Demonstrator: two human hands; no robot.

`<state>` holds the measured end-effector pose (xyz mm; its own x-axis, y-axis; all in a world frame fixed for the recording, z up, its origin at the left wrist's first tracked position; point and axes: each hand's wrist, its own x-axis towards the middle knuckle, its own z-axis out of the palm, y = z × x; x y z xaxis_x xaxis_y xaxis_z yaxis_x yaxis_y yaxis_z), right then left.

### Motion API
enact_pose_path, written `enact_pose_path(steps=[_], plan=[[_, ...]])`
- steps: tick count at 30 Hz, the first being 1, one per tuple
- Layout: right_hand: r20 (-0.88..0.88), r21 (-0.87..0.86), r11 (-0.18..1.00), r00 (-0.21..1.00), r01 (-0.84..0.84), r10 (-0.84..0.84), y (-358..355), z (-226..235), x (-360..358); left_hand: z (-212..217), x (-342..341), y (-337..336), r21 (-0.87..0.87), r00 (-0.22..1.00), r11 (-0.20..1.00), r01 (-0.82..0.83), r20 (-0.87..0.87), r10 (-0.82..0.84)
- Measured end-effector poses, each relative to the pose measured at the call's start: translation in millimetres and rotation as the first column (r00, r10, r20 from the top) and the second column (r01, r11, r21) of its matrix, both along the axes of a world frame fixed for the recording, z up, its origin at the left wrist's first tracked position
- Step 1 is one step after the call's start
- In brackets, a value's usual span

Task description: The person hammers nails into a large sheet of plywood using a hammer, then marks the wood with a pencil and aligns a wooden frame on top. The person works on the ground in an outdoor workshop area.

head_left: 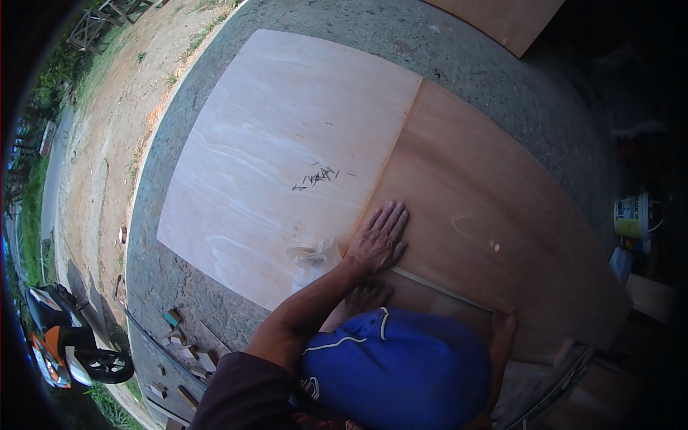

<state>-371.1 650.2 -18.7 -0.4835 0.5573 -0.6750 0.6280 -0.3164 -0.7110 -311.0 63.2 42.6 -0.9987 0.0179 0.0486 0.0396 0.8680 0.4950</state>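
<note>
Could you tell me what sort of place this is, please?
Probably an outdoor carpentry spot at the edge of a yard: plywood sheets lie on a concrete floor, loose nails sit on the pale sheet, and a dirt path runs alongside.

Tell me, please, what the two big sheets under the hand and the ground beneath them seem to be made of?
The pale sheet looks like unfinished plywood: wavy grain, matt face. The reddish-brown sheet, under the left hand, seems plywood too, with a darker, smoother veneer. The ground looks like rough grey concrete, speckled and dull. The small dark pieces may be metal nails.
</note>
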Motion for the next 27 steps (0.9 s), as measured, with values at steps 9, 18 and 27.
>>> enact_pose_path(steps=[9, 18, 27], plan=[[0.149, 0.343, 0.854, 0.921, -0.391, 0.361, -105.9, 127.7, 27.1, -16.1, -24.1, 15.4, -0.118, 0.997, 0.992, 0.042, 0.062, -0.035], [0.224, 0.674, 0.712, 0.973, -0.198, 0.058, -38.5, 123.9, 264.3, -33.2, -20.8, 13.4, -0.342, 0.999, 0.939, 0.04, -0.005, -0.045], [0.25, 0.582, 0.813, 0.946, 0.025, -0.208, -169.5, 19.6, 371.3, -49.5, -34.5, 8.3, -0.497, 0.95, 0.861, 0.109, -0.203, -0.238]])
